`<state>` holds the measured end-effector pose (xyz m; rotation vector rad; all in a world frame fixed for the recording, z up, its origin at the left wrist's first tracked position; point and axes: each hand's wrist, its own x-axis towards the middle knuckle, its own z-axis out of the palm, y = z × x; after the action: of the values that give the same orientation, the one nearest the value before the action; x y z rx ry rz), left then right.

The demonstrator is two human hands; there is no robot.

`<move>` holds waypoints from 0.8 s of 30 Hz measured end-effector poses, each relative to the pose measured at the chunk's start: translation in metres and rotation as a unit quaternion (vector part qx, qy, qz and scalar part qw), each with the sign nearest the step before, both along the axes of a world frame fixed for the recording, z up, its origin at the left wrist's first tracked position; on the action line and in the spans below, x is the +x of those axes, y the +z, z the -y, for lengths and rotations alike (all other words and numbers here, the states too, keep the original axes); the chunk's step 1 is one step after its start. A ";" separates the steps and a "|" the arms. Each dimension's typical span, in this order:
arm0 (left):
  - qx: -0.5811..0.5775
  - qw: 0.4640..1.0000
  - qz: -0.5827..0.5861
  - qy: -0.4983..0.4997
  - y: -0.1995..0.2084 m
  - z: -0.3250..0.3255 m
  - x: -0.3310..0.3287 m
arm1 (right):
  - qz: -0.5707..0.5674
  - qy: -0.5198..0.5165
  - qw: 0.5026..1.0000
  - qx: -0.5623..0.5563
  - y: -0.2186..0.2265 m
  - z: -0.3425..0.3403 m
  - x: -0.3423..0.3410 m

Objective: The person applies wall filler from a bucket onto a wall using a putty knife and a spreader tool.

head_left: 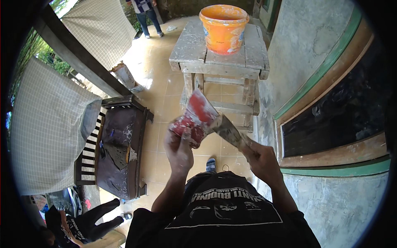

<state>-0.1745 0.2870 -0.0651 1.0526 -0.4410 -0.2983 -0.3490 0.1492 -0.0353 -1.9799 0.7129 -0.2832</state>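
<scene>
My left hand [178, 151] is closed on a red plastic putty spreader [200, 110], held up in front of my chest. White filler is smeared over its face and edge. My right hand [264, 162] grips the handle of a putty knife [228, 131]. The knife's dirty metal blade points up and left, and its tip meets the spreader's right side. From this angle I cannot tell how hard the two press together. White residue marks my left fingers.
Ahead stands a plaster-stained wooden table [188, 47] bearing an orange bucket [223, 35]. On the left is a bench with a dark, torn cushion [118, 169]. A wall [316, 39] with a green-trimmed window runs along the right. One person [144, 16] stands far off; another [78, 223] is lower left.
</scene>
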 end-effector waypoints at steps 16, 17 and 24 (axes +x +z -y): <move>0.020 0.996 -0.039 -0.076 -0.008 0.009 0.056 | 0.028 -0.013 0.998 -0.055 0.009 -0.003 0.038; -0.018 0.995 -0.066 -0.075 -0.008 0.010 0.060 | -0.030 0.018 0.996 -0.083 0.010 -0.006 0.034; 0.078 0.987 -0.019 -0.138 -0.008 0.000 0.077 | 0.031 -0.022 0.998 -0.042 0.022 0.002 0.072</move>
<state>-0.0971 0.2870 -0.0727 1.1372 -0.5361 -0.6071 -0.2774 0.1471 -0.0135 -2.0279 0.7169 -0.4051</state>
